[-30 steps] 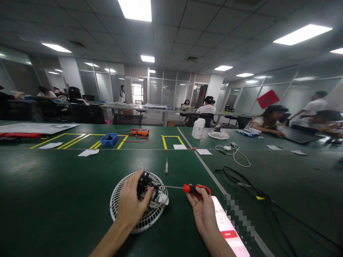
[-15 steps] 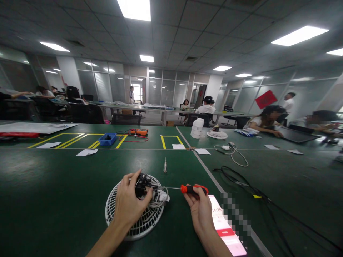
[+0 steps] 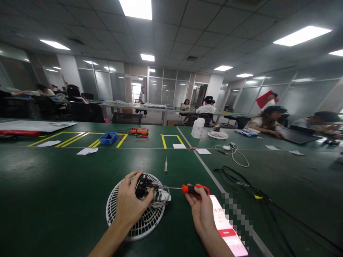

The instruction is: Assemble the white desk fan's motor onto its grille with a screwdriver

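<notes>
There was your left hand (image 3: 131,203), thumb and fingers curled partway shut around the black motor assembly (image 3: 143,182), gripping it on top of the white fan grille (image 3: 149,222)! Your right hand (image 3: 201,207) had its fingers closed about the red-and-black screwdriver (image 3: 190,189), shaft nearly level and pointing into the assembly's right side; whether the tip met a screw, you couldn't tell. The grille lay on the green table (image 3: 66,200), right before you. By your right wrist glowed a phone (image 3: 227,230). Beyond the grille lay a slim clear-handled screwdriver (image 3: 165,166); farther out, a blue bin (image 3: 108,140) and an orange multimeter (image 3: 139,131).
</notes>
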Demonstrator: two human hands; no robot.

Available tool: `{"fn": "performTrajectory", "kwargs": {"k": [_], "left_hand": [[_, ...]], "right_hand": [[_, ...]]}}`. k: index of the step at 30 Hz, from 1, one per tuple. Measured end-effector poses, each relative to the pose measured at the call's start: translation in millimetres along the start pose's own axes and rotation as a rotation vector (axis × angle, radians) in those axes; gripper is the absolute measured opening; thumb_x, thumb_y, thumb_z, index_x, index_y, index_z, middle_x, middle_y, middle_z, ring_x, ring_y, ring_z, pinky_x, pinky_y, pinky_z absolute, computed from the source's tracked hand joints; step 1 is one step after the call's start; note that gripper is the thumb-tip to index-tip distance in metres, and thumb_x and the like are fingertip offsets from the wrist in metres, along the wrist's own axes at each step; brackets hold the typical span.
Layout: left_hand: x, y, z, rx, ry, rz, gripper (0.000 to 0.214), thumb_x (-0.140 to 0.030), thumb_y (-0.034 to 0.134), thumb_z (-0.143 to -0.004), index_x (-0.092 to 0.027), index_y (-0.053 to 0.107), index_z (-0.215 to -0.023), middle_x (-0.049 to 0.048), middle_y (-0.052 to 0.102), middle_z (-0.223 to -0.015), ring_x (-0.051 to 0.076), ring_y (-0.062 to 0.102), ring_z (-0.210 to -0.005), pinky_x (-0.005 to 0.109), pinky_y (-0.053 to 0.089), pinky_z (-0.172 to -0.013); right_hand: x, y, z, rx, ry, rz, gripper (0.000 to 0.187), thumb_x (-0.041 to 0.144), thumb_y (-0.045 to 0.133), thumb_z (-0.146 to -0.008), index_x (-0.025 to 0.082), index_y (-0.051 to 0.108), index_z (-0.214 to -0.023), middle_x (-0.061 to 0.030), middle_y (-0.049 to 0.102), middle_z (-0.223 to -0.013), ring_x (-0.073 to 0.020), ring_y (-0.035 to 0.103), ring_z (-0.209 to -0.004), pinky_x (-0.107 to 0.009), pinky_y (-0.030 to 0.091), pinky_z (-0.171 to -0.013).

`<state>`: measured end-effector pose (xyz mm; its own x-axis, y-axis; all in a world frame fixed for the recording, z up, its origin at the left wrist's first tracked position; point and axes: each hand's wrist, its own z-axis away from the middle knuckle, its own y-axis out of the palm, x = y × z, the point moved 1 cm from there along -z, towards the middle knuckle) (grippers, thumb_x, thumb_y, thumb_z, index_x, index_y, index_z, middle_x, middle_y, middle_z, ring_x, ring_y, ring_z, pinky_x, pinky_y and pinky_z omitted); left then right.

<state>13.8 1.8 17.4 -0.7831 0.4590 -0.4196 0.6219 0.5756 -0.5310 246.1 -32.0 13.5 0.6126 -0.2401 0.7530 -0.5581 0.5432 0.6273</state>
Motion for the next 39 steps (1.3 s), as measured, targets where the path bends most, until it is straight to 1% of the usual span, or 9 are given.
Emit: {"fn": "performTrajectory", "kwargs": {"k": [7,12,19,21,26,28,33,35,39], "left_hand": [[-1.0,1.2,0.4,0.017,0.008,0.004,0.053,-0.042,0.065,-0.086,-0.02,0.054,-0.132,0.0115,0.062,-0.125,0.03,0.059,-0.112,0.051,0.05,-0.098],[0.3,1.9,0.9,0.011,0.014,0.028,0.053,-0.042,0.065,-0.085,-0.02,0.054,-0.132,0.0116,0.062,-0.124,0.03,0.058,-0.113,0.051,0.05,-0.099],[2.9,-0.7,1.9,0.011,0.013,0.071,0.054,-0.045,0.066,-0.085,-0.02,0.055,-0.132,0.0114,0.061,-0.124,0.031,0.057,-0.117,0.052,0.049,-0.103],[3.1,-1.6,2.6,0.021,-0.009,0.094,0.056,-0.047,0.066,-0.086,-0.021,0.055,-0.133,0.0112,0.061,-0.126,0.03,0.058,-0.118,0.05,0.05,-0.103],[2.9,-4.4,3.6,0.029,-0.098,0.112,0.06,-0.055,0.065,-0.085,-0.021,0.056,-0.133,0.0107,0.06,-0.128,0.029,0.063,-0.114,0.046,0.055,-0.097],[3.2,-5.8,3.1,0.03,-0.116,0.112,0.062,-0.058,0.065,-0.084,-0.021,0.056,-0.133,0.0107,0.06,-0.128,0.03,0.064,-0.114,0.046,0.056,-0.096],[5.4,-8.5,1.7,0.027,-0.141,0.115,0.065,-0.062,0.063,-0.083,-0.021,0.056,-0.133,0.0109,0.06,-0.126,0.031,0.063,-0.115,0.048,0.056,-0.095],[6.1,-8.6,1.9,0.028,-0.135,0.112,0.064,-0.062,0.062,-0.084,-0.021,0.057,-0.133,0.011,0.059,-0.126,0.031,0.062,-0.115,0.048,0.055,-0.096],[7.0,-7.6,3.5,0.036,-0.127,0.105,0.066,-0.062,0.064,-0.083,-0.022,0.056,-0.134,0.0106,0.058,-0.127,0.031,0.062,-0.115,0.05,0.055,-0.096]], "right_hand": [[2.5,1.9,1.8,0.003,-0.006,0.002,0.036,0.027,0.086,-0.057,0.022,0.06,-0.081,0.0008,0.074,-0.077,-0.0203,0.073,-0.079,-0.039,0.063,-0.081],[0.4,3.9,3.7,0.008,0.014,0.017,0.047,0.03,0.091,-0.051,0.021,0.058,-0.083,-0.0001,0.074,-0.076,-0.0202,0.074,-0.077,-0.035,0.062,-0.078],[1.8,7.9,11.3,0.007,-0.001,0.121,0.081,0.04,0.096,-0.054,0.026,0.051,-0.12,0.0047,0.072,-0.074,-0.0174,0.069,-0.056,-0.028,0.058,-0.056],[1.9,8.8,12.3,0.015,-0.002,0.116,0.075,0.044,0.094,-0.057,0.026,0.052,-0.117,0.0039,0.072,-0.076,-0.0192,0.07,-0.062,-0.03,0.059,-0.057],[-0.4,7.7,11.6,0.065,-0.026,-0.006,0.061,0.036,0.087,-0.059,0.023,0.055,-0.109,-0.0016,0.075,-0.09,-0.0263,0.072,-0.098,-0.039,0.061,-0.082],[-2.8,7.1,11.1,0.071,-0.033,0.034,0.064,0.033,0.088,-0.06,0.022,0.054,-0.113,-0.0004,0.074,-0.085,-0.0251,0.074,-0.09,-0.038,0.06,-0.082],[-7.7,8.0,11.1,0.032,-0.017,0.16,0.083,0.042,0.093,-0.06,0.023,0.048,-0.126,0.0045,0.07,-0.072,-0.018,0.066,-0.055,-0.029,0.054,-0.055],[-7.1,8.3,11.4,0.026,-0.002,0.14,0.08,0.045,0.092,-0.06,0.023,0.05,-0.125,0.0032,0.07,-0.076,-0.0207,0.069,-0.063,-0.03,0.055,-0.056],[-3.9,7.7,11.2,0.055,-0.007,0.012,0.066,0.038,0.088,-0.059,0.022,0.057,-0.116,-0.0022,0.074,-0.091,-0.027,0.072,-0.095,-0.039,0.06,-0.08]]}}
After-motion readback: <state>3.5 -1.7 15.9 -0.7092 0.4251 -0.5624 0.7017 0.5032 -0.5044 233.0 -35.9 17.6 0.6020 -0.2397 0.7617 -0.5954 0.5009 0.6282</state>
